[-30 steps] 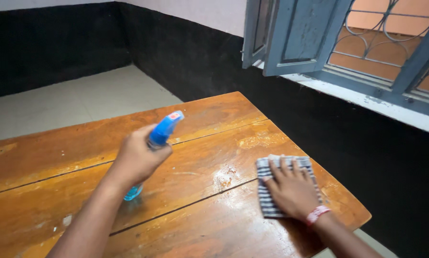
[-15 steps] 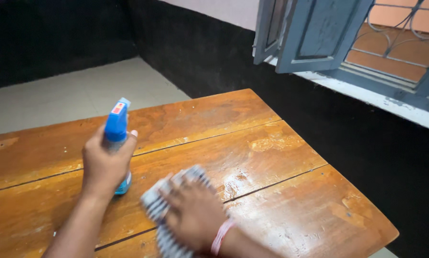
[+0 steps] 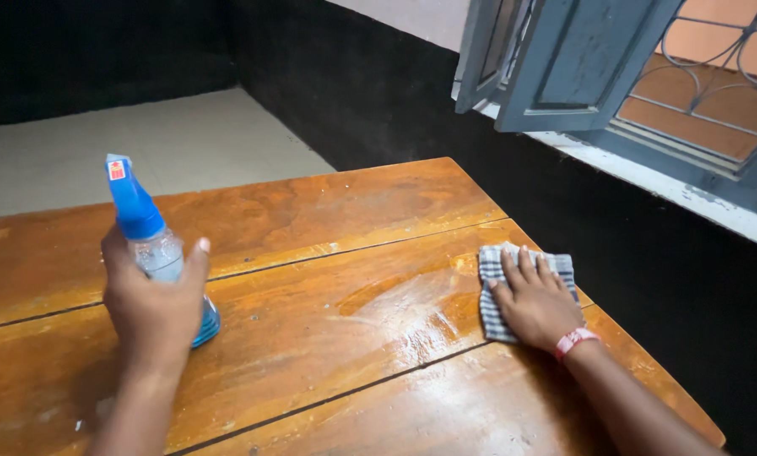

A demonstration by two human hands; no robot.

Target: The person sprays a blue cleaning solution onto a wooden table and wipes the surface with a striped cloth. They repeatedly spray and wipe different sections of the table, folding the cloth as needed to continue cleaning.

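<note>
Glossy, wet-streaked wooden table (image 3: 328, 211), woven checked cloth (image 3: 490, 268), clear plastic spray bottle (image 3: 155, 249) with matt blue head.

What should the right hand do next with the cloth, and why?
Probably draw the checked cloth back toward the left: the right hand presses it flat near the table's right edge, and a wet sheen shows just left of it. The left hand holds the spray bottle upright.

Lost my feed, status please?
Left hand grips blue-capped clear spray bottle. Right hand flat on grey checked cloth, wet wooden table. Nothing obstructing.
</note>
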